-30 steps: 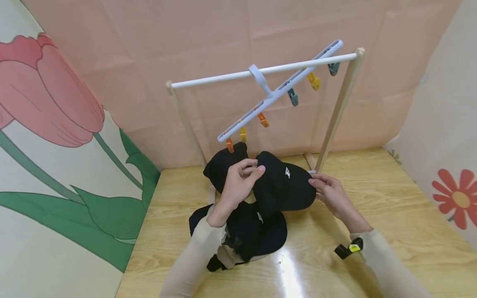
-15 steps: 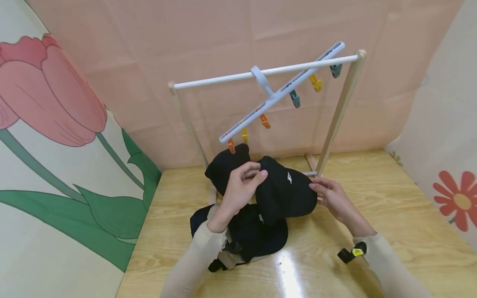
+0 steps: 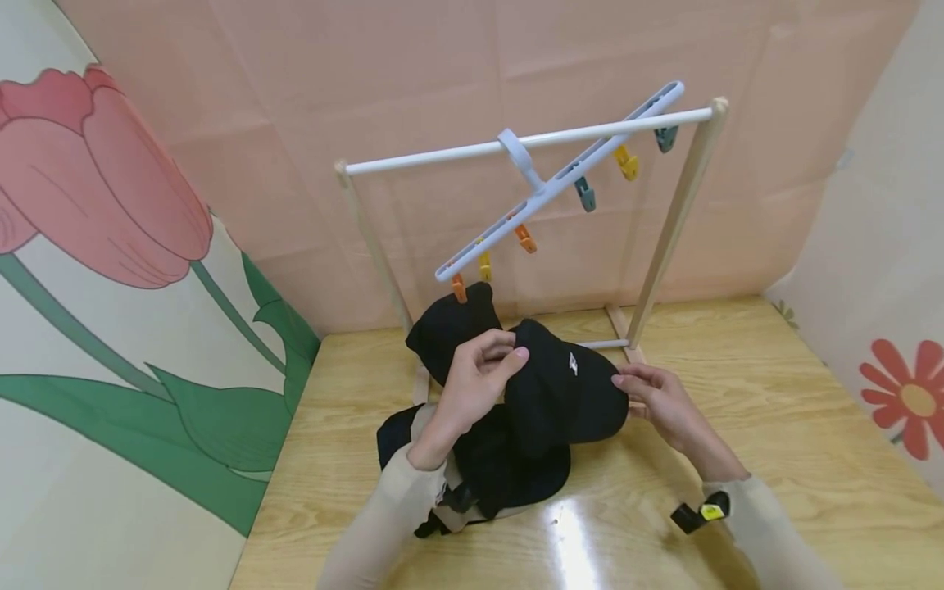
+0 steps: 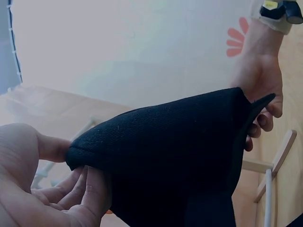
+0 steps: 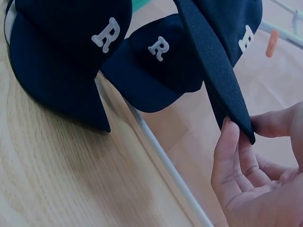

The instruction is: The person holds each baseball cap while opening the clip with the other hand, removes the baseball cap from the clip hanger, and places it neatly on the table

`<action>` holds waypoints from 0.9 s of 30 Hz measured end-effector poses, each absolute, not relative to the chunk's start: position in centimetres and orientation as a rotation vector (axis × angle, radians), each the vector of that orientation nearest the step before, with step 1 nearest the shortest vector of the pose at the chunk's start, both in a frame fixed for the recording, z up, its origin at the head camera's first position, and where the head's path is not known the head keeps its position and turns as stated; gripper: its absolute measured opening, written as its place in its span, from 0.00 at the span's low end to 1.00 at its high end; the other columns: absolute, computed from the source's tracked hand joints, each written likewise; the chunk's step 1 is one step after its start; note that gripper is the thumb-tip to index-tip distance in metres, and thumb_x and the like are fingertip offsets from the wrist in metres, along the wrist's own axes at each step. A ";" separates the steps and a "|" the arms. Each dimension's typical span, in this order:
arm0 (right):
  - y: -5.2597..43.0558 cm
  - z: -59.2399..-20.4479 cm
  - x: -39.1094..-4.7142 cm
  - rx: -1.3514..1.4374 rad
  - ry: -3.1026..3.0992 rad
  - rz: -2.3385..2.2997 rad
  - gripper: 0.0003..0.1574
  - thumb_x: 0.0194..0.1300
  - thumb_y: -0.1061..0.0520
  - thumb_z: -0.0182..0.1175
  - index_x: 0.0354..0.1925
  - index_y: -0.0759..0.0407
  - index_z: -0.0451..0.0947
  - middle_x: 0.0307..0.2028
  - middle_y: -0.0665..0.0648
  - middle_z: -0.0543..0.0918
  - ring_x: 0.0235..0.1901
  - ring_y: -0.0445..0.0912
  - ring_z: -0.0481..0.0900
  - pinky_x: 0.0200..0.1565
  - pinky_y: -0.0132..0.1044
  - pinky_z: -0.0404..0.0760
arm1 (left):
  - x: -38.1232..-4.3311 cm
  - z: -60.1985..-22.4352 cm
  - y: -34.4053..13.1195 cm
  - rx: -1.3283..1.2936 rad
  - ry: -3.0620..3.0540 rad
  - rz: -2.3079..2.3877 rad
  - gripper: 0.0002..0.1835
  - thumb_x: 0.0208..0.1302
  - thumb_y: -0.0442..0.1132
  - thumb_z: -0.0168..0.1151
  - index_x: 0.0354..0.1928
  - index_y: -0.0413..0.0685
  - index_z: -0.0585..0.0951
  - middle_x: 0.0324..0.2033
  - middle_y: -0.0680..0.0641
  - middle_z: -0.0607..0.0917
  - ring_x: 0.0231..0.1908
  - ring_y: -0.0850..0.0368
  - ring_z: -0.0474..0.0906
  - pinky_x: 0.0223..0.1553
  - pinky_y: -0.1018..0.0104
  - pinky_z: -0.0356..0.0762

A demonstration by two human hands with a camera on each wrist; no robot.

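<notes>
A dark baseball cap [image 3: 564, 393] with a white letter R is held up over the table between my two hands. My left hand [image 3: 475, 377] pinches the crown edge between thumb and fingers, as the left wrist view shows on the cloth [image 4: 161, 132]. At the other side, my right hand [image 3: 660, 406] pinches the tip of the brim [image 5: 222, 75]. Behind, another dark cap [image 3: 450, 332] hangs below the orange clip [image 3: 459, 288] at the hanger's near end. Beneath my hands lie stacked caps [image 3: 516, 479], partly hidden by the left arm and the held cap.
A pale blue clip hanger [image 3: 542, 192] hangs slanted from the white bar [image 3: 442, 154] of a wooden rack [image 3: 678, 221]. Several yellow, orange and teal clips dangle from it. The wooden table [image 3: 737, 369] meets a pink backdrop behind and flower-printed walls at the sides.
The held cap and both hands have moved slightly down, the brim end most. Both hands keep their grip. The hanging cap and hanger stay as they were.
</notes>
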State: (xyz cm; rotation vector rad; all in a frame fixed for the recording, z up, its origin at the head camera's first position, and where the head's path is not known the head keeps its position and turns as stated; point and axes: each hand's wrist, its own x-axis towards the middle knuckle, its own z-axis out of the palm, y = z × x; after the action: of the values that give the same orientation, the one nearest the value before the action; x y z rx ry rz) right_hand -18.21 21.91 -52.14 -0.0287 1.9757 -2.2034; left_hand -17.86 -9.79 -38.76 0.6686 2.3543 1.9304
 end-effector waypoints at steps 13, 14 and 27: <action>21.6 -52.9 -17.9 -0.002 1.901 -2.231 0.09 0.81 0.57 0.60 0.55 0.57 0.80 0.41 0.41 0.90 0.41 0.37 0.86 0.40 0.34 0.85 | -17.3 -39.6 -10.3 0.605 2.297 1.937 0.13 0.76 0.35 0.65 0.56 0.34 0.84 0.47 0.32 0.88 0.31 0.63 0.84 0.32 0.71 0.80; 21.7 -52.9 -17.9 0.004 1.900 -2.231 0.10 0.81 0.57 0.61 0.55 0.57 0.80 0.40 0.41 0.90 0.41 0.37 0.86 0.39 0.34 0.85 | -17.3 -39.7 -10.4 0.596 2.299 1.931 0.13 0.76 0.35 0.65 0.56 0.35 0.84 0.47 0.32 0.88 0.31 0.63 0.84 0.32 0.71 0.80; 21.4 -54.8 -18.1 0.028 1.896 -2.181 0.18 0.81 0.55 0.60 0.61 0.64 0.78 0.43 0.43 0.89 0.42 0.38 0.87 0.41 0.34 0.86 | -17.3 -41.1 -10.8 0.599 2.249 1.927 0.13 0.77 0.34 0.63 0.57 0.33 0.83 0.46 0.31 0.88 0.23 0.64 0.78 0.29 0.71 0.78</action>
State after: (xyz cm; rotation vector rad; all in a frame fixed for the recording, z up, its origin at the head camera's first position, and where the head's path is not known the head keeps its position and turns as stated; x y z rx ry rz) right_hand -18.11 21.38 -54.82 0.0279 1.8956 -2.1812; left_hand -17.29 -10.76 -41.12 0.5988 2.2494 1.9268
